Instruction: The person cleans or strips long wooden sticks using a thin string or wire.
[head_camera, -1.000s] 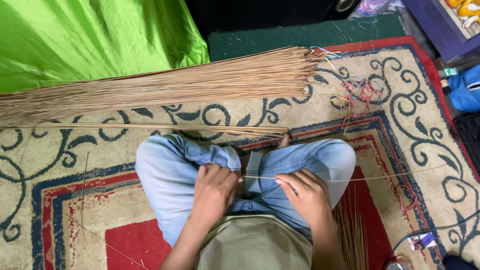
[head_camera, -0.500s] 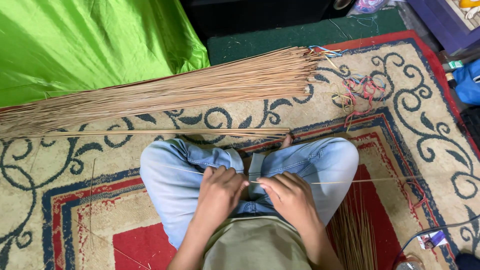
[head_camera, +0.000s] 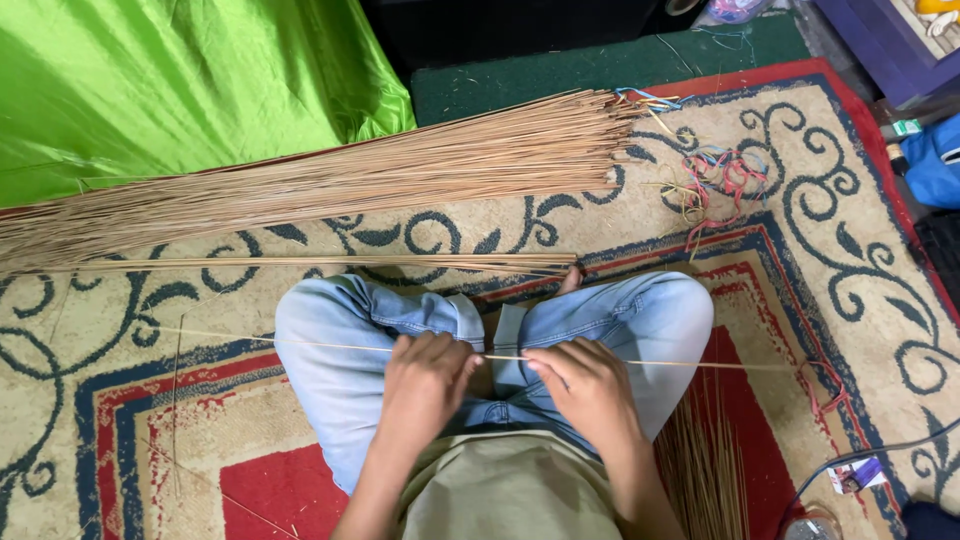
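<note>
Pale tan and very thin, a single long palm-leaf stick (head_camera: 300, 343) runs level across the person's lap, from over the patterned carpet (head_camera: 850, 260) on the left to past the right knee. The left hand (head_camera: 425, 385) is curled nearly closed, fingers pinched on the stick just left of the middle. The right hand (head_camera: 585, 385) is also mostly closed, its fingertips gripping the same stick just beside the left hand, the two hands near but not touching. Both rest above crossed legs in light blue jeans (head_camera: 640, 320).

Beyond the knees lies a big fanned bundle of the same tan sticks (head_camera: 400, 175), with a smaller flat row of sticks (head_camera: 350, 263) between it and the legs. A bright green satin cloth (head_camera: 170, 80) covers the upper left. Tangled coloured threads (head_camera: 720, 180) lie on the carpet near the bundle's right end. More sticks (head_camera: 700, 470) rest by the right thigh.
</note>
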